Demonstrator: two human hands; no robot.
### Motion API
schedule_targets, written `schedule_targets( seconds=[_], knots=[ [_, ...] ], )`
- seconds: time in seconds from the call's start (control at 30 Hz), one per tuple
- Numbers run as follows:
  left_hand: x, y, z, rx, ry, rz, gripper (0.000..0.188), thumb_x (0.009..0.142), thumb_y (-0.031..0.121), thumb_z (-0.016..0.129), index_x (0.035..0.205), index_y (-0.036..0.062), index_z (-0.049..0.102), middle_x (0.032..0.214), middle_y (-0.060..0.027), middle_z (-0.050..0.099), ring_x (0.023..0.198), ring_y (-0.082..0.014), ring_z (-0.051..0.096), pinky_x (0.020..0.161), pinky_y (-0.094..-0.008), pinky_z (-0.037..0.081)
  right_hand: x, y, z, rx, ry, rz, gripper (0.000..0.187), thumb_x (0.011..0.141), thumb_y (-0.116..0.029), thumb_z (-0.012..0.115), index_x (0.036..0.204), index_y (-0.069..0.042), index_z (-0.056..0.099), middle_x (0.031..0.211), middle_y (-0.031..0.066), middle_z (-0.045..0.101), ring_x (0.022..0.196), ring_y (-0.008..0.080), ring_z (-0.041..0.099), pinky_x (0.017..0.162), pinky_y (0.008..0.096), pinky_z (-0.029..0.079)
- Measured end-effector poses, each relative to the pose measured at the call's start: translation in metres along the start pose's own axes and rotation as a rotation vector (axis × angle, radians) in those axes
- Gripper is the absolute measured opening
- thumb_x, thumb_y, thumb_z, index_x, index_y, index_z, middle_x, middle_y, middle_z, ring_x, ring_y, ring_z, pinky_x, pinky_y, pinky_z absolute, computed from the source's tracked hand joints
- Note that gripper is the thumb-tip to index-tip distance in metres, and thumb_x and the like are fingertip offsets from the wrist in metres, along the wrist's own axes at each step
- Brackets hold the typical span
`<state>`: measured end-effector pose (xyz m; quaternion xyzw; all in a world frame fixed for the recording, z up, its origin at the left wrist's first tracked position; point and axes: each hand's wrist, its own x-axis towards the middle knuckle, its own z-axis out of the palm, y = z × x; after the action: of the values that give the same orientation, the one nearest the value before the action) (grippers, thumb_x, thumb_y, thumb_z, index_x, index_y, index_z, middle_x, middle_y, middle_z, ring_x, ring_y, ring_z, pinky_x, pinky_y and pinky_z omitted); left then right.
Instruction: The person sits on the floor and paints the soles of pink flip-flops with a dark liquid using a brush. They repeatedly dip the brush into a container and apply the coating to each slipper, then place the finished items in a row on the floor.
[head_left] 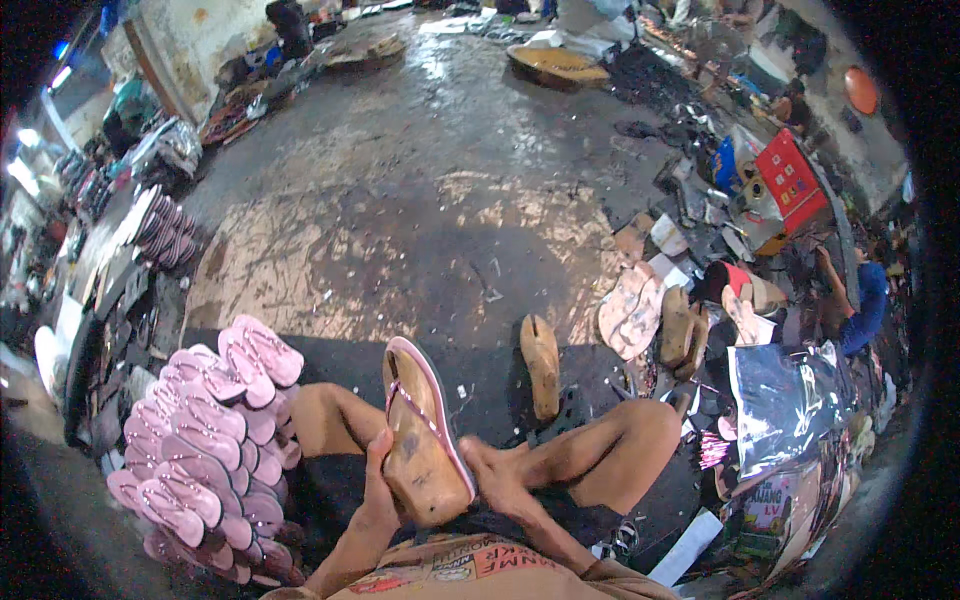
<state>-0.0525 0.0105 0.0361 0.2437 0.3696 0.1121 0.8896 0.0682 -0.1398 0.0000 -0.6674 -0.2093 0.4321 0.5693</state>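
Note:
A pink thong sandal (436, 388) is fitted along a brown wooden shoe last (425, 480), held upright in front of my lap, toe end up. My left hand (376, 488) is closed round the left side of the last, thumb on its edge. On the other side, my right hand (492, 478) grips the sandal's pink edge near the heel; its fingertips are partly hidden. Dark, shiny straps run over the last. To my left lies a large pile of finished-looking pink sandals (205, 410). Another wooden last (540, 365) stands on the floor beyond my right shin.
Pale sole-shaped pieces (632, 312) and more wooden lasts (678, 328) lie at the right. Near them are a clear plastic sheet (785, 405), a red box (787, 182) and a person in a blue sleeve (865, 310). Striped sandals (160, 228) are stacked far left.

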Motion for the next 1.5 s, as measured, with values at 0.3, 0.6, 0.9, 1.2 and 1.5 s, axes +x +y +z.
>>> schedule_targets(
  seconds=[0.3, 0.6, 0.9, 1.2, 1.5],
  knots=[
    [-0.025, 0.005, -0.009, -0.198, -0.318, 0.013, 0.080, 0.089, 0.054, 0.065, 0.148, 0.0023, 0.050, 0.132, -0.0137, 0.065, 0.118, -0.0268, 0.066, 0.105, -0.0419, 0.052, -0.028, 0.053, 0.005, 0.575, -0.276, 0.373, 0.045, 0.110, -0.048, 0.054, 0.119, -0.008, 0.074, 0.105, 0.0015, 0.074, 0.093, 0.0116, 0.066, 0.086, 0.0260, 0.052],
    [-0.009, 0.009, 0.033, 0.523, -0.236, 0.304, 0.082, 0.082, 0.035, 0.075, 0.150, 0.0020, 0.042, 0.133, -0.0118, 0.059, 0.120, -0.0247, 0.062, 0.105, -0.0386, 0.050, 0.001, 0.076, 0.008, 0.666, -0.215, 0.336, 0.040, 0.113, -0.037, 0.054, 0.145, -0.013, 0.053, 0.116, 0.0036, 0.071, 0.099, 0.0152, 0.070, 0.077, 0.0332, 0.059],
    [0.021, 0.010, 0.050, 0.564, -0.137, 0.459, 0.046, 0.105, 0.031, 0.065, 0.138, 0.0010, 0.052, 0.120, -0.0078, 0.064, 0.110, -0.0146, 0.062, 0.096, -0.0339, 0.053, -0.005, -0.034, 0.006, 0.108, -0.026, -0.363, 0.141, 0.079, -0.029, 0.095, 0.164, -0.011, -0.016, 0.157, 0.0279, 0.036, 0.144, 0.0378, 0.044, 0.121, 0.0490, 0.038],
    [0.002, 0.029, 0.025, 0.722, -0.345, 0.545, 0.034, 0.112, 0.031, 0.058, 0.121, -0.0010, 0.063, 0.098, 0.0017, 0.065, 0.081, -0.0091, 0.052, 0.071, -0.0270, 0.044, -0.045, -0.064, -0.024, 1.003, -0.272, 0.328, 0.088, 0.087, -0.046, 0.078, 0.155, -0.004, 0.041, 0.145, 0.0108, 0.056, 0.133, 0.0255, 0.057, 0.114, 0.0415, 0.045],
    [0.045, -0.016, 0.020, 0.838, -0.027, 0.784, 0.023, 0.111, 0.017, 0.056, 0.111, -0.0028, 0.068, 0.105, -0.0014, 0.069, 0.096, -0.0092, 0.062, 0.085, -0.0279, 0.051, -0.012, -0.080, -0.007, 0.510, 0.137, -0.286, 0.119, 0.084, -0.015, 0.082, 0.168, -0.016, -0.002, 0.160, 0.0177, 0.036, 0.145, 0.0349, 0.047, 0.119, 0.0484, 0.043]
  ],
)
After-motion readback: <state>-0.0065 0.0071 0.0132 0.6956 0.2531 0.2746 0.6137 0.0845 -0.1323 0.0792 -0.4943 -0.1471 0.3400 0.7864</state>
